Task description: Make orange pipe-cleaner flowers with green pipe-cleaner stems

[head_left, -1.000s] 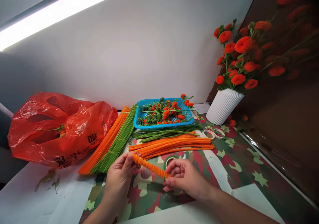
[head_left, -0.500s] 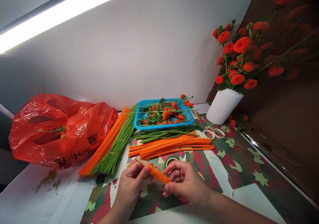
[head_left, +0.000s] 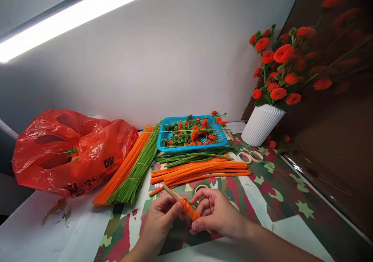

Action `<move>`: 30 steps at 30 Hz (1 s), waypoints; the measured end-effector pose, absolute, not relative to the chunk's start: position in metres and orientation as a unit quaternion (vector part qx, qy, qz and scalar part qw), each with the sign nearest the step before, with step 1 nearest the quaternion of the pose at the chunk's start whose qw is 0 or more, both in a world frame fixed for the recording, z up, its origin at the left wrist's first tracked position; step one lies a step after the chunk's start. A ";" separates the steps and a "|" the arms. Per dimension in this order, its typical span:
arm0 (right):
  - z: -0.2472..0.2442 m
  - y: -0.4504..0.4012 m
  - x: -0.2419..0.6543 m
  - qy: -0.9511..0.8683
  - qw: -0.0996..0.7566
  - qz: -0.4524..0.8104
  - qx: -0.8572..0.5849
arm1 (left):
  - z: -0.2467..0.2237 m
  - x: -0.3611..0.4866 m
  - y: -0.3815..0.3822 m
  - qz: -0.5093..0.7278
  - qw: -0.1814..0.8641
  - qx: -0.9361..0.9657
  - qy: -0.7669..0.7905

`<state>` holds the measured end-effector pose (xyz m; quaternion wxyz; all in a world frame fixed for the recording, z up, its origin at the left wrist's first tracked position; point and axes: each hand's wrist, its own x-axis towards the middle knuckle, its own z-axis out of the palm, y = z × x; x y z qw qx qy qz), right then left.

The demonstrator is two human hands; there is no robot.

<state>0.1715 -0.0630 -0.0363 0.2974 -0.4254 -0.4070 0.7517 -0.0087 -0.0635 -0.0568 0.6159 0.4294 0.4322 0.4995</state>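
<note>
A thin tan stick [head_left: 171, 192] slants between my two hands, with an orange fuzzy coil [head_left: 190, 210] wound around its lower right part. My left hand [head_left: 163, 214] pinches the stick at the coil's upper left end, thumb on top. At the coil's lower right end, my right hand [head_left: 217, 214] grips with thumb and curled fingers. Just beyond the hands lie loose orange stems [head_left: 201, 170] and, behind them, green stems [head_left: 198, 156]. A tape roll [head_left: 201, 188] is partly hidden behind my right hand.
A blue basket [head_left: 191, 149] holds orange flowers. Left of it are orange and green stem bundles [head_left: 135, 170] and a red plastic bag [head_left: 87, 153]. Two white tape rolls [head_left: 244, 158] lie near a white ribbed vase [head_left: 262, 124] of orange flowers, beside a dark reflective panel [head_left: 326, 137].
My left hand has shifted slightly right along the stick, toward my right hand. More bare stick shows at the upper left, and the visible coil looks shorter.
</note>
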 end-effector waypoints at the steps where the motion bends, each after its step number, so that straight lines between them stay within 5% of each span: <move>1: -0.035 -0.062 0.173 -0.411 0.287 0.751 -0.429 | -0.055 -0.011 -0.063 0.498 0.606 0.447 0.430; 6: -0.039 -0.061 0.176 -0.436 0.261 0.736 -0.447 | -0.047 -0.019 -0.063 0.503 0.556 0.498 0.436; 23: -0.051 -0.062 0.177 -0.266 0.215 0.889 -0.305 | -0.036 -0.018 -0.051 0.548 0.634 0.257 0.482; 30: -0.056 -0.063 0.175 -0.252 0.208 0.903 -0.280 | -0.036 -0.012 -0.066 0.452 0.687 0.342 0.454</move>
